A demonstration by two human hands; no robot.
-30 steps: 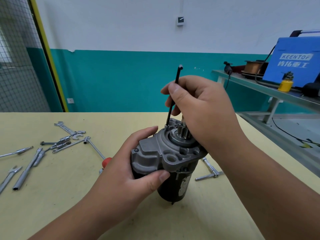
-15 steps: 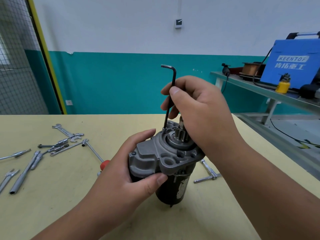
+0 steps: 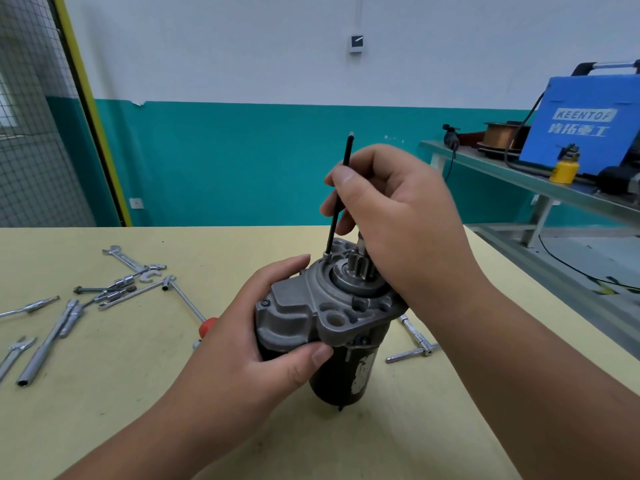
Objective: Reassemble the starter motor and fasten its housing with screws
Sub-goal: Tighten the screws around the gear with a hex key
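Closest to me, my left hand (image 3: 249,358) wraps the starter motor (image 3: 332,317): the thumb lies across the near edge of the grey nose housing (image 3: 301,313) and the fingers curl round its far side. The motor stands on end on the yellow table (image 3: 104,410), just right of the middle, with its black body down and the housing up. The pinion gear (image 3: 360,263) pokes out of the top.

Just behind it, my right hand (image 3: 398,216) hangs over the gear side of the housing and pinches the shaft of a black hex key (image 3: 341,192) between thumb and fingertips. The key stands nearly upright, leaning a little to the right at the top. Its lower tip sits in a screw (image 3: 326,253) at the far-left rim of the housing. I cannot tell which way its short arm points.

On the table to the left lie loose tools: a tube spanner (image 3: 48,344) near the edge, and further back a cluster of wrenches (image 3: 128,271). A red handle (image 3: 207,325) shows just behind my left hand. Right of the motor, partly hidden by my right forearm, lies a T-shaped socket wrench (image 3: 414,344).

Beyond the table, on the right, a grey bench (image 3: 519,174) carries a yellow can (image 3: 564,166), a spool of copper wire (image 3: 502,133) and a blue welder (image 3: 585,123) marked KEENTOF. The back wall is teal below and white above, with a small box (image 3: 355,44) mounted high up. A wire mesh screen (image 3: 31,133) with a yellow frame closes the left side.
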